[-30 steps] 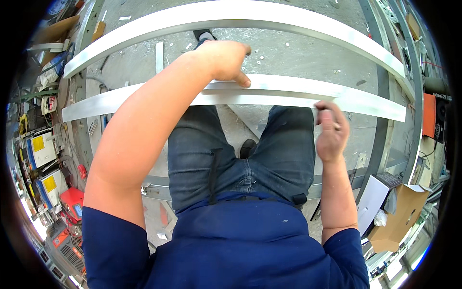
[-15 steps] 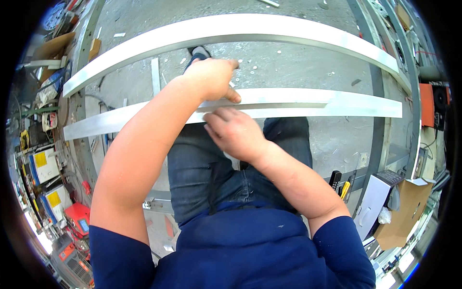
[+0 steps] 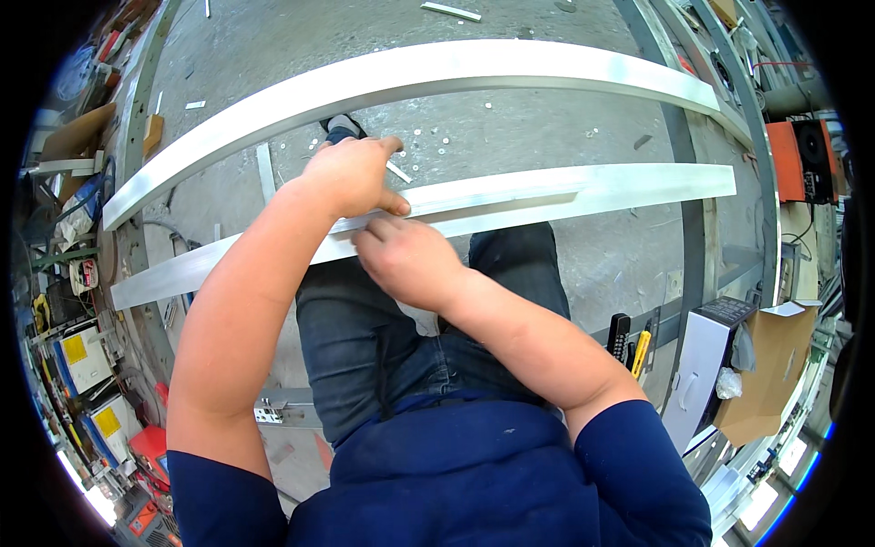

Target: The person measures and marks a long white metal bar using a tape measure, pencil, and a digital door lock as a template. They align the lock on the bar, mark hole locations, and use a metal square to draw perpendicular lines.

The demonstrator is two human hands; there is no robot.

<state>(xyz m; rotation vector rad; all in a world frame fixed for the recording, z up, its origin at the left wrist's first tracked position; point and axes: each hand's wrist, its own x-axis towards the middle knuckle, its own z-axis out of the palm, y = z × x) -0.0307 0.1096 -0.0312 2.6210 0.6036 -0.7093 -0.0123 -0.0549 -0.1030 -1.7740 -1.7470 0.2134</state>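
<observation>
A pale metal bar point(image 3: 656, 182) lies crosswise just beyond my thighs, with a thinner silvery strip point(image 3: 510, 196) along its top. My left hand point(image 3: 351, 178) reaches over the bar from the left. Its thumb rests at the strip, its index finger points away from the thumb, and the other fingers are hidden. Close below the thumb is my right hand point(image 3: 410, 263). Its fingers curl together with their tips against the bar and strip; whatever they may pinch is hidden.
Farther out, a second pale bar point(image 3: 437, 68) spans the grey side rails point(image 3: 706, 246). An open cardboard box point(image 3: 770, 369) and a white box point(image 3: 702, 374) stand at right, near a yellow-handled tool point(image 3: 642, 351). Tools and equipment crowd the left side. Scraps litter the concrete floor.
The view has turned slightly, so both bars slope more and appear farther left. My hands stay together at the strip, keeping nearly the same pose.
</observation>
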